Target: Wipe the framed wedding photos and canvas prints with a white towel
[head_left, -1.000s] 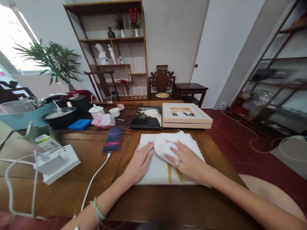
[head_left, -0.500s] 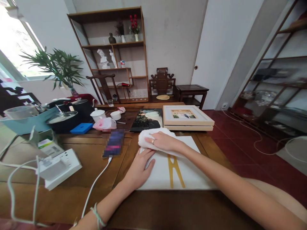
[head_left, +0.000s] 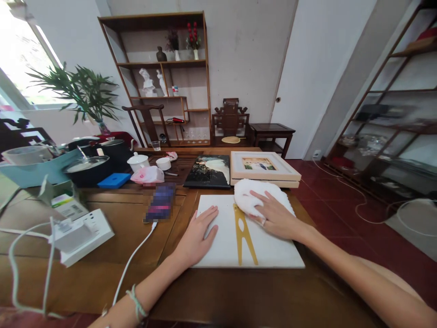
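Note:
A white panel [head_left: 218, 241], perhaps a canvas or board, lies flat near the table's front edge. On its face is a gold compass-like shape [head_left: 241, 237] with two legs spread toward me. My left hand [head_left: 201, 234] rests flat along the panel's left side, fingers stretched out and holding nothing. At the panel's far right corner, my right hand [head_left: 276, 216] presses on a fluffy white cloth [head_left: 246, 196]. Some of its fingers lie over the cloth and the others are tucked into it. The cloth covers that corner and touches the top of the gold shape.
Behind the panel lie a dark photo panel [head_left: 208, 171] and a pale framed picture [head_left: 266, 177] stacked on another frame. To the left are a phone [head_left: 160, 202] on a white cable, a white box [head_left: 87, 237], a blue box [head_left: 114, 180], a lidded pan [head_left: 87, 171] and white cups.
My right hand has slid the cloth from the panel's far left and middle to its far right corner. My left hand stays on the left side, and the gold shape's top is uncovered.

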`<state>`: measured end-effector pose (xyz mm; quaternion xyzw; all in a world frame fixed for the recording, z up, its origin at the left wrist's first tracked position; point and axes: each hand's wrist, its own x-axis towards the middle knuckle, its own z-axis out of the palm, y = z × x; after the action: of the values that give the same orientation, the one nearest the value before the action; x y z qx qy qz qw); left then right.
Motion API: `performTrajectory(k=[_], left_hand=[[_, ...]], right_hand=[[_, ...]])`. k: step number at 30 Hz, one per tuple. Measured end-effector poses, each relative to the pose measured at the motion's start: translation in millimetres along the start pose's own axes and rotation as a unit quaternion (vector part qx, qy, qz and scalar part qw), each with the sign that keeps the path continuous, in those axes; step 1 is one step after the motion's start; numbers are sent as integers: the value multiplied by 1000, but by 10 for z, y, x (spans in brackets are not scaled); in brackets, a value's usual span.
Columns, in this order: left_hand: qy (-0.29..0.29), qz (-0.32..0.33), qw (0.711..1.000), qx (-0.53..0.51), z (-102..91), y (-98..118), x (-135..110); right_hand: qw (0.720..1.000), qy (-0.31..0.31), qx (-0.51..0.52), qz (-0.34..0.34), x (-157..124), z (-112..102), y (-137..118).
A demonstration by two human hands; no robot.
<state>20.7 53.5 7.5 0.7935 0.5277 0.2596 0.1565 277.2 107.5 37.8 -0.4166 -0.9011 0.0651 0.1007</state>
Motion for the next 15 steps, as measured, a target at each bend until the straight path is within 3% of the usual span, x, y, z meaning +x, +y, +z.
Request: performTrajectory(k=[4,10,15], left_hand=[[1,-1,1000,1,-8,13,1],[9,6,1000,-7,-1,19,6],[11,7,1000,-3,11,2,11]], right_hand=[[999,-8,-18,-35,-243,-3,-267],[993,-84,-13,-83,-887,26,-768],[992,-74,31,-102,-859,-32,-691]])
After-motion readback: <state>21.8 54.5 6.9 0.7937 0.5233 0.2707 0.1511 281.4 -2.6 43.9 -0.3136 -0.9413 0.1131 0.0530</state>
